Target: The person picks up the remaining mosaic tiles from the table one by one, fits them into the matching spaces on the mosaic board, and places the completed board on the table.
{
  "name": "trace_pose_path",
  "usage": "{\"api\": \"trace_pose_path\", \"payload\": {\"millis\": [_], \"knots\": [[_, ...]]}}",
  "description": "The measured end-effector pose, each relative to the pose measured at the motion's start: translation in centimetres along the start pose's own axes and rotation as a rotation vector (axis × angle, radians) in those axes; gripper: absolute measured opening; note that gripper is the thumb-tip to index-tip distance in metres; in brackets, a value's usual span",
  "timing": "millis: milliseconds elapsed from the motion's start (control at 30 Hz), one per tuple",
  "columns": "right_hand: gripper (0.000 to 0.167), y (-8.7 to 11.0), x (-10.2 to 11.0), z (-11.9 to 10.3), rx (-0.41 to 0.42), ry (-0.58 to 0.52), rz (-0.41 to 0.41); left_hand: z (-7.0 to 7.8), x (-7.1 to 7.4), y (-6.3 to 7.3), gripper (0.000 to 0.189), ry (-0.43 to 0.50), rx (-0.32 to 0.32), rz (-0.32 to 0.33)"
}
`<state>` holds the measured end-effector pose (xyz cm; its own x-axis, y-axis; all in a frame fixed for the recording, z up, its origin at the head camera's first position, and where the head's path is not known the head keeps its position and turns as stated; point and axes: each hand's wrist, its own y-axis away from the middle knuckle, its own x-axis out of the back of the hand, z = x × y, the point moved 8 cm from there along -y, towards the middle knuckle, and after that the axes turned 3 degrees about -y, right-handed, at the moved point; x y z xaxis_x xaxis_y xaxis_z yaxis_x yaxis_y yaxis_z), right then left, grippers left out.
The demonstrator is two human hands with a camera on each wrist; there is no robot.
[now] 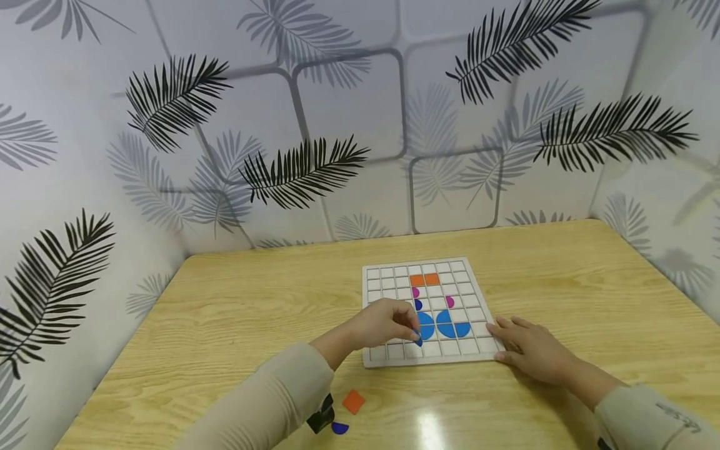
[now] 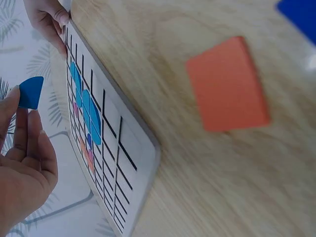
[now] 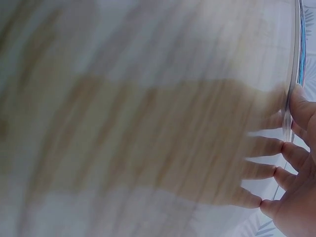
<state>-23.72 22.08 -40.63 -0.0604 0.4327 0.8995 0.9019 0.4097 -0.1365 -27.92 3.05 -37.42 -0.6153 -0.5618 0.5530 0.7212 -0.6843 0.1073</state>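
A blue quarter-circle tile [image 2: 31,93] is pinched between the thumb and fingers of my left hand [image 1: 385,322], over the near part of a white grid board [image 1: 461,348]. My right hand [image 1: 534,351] rests at the board's right edge near the front corner, fingers fairly straight on the table. On the board lie two orange squares [image 1: 431,279] side by side, pink half-circles [image 1: 450,302], a dark blue half-circle [image 1: 418,305] and several blue quarter-circle tiles [image 1: 444,329]. My left hand partly covers the board's left side in the head view.
On the table in front of the board lie a loose orange square [image 1: 354,402] and a dark blue half-circle piece [image 1: 340,428]. A black strap device [image 1: 322,417] shows at the left sleeve. Behind the wooden table [image 1: 270,287] stands a leaf-patterned wall [image 1: 360,112].
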Motion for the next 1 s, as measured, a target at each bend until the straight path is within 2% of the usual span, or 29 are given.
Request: {"api": "trace_pose_path", "payload": {"millis": [133, 367, 500, 633, 767, 1000], "knots": [[0.049, 0.1, 0.1, 0.0, 0.004, -0.007, 0.005, 0.3, -0.1, -1.7, 0.002, -0.022, 0.028, 0.023], [0.048, 0.0, 0.0, 0.2, 0.002, -0.004, 0.011, 0.7, -0.5, -4.4, 0.004, -0.141, 0.053, 0.093], [0.048, 0.1, 0.0, 0.2, 0.005, -0.007, 0.019, 0.7, -1.1, -5.6, 0.003, -0.134, 0.068, 0.106], [0.048, 0.0, 0.0, 0.3, 0.01, 0.0, 0.022, 0.7, -1.7, -6.8, 0.005, -0.176, 0.041, 0.11], [0.048, -0.1, -0.1, 0.4, 0.007, 0.011, 0.023, 0.8, -2.1, -7.8, 0.005, -0.257, 0.011, 0.131], [0.047, 0.0, -0.1, 0.4, 0.017, 0.017, 0.031, 0.5, -2.7, -9.0, 0.006, -0.326, 0.018, 0.177]]}}
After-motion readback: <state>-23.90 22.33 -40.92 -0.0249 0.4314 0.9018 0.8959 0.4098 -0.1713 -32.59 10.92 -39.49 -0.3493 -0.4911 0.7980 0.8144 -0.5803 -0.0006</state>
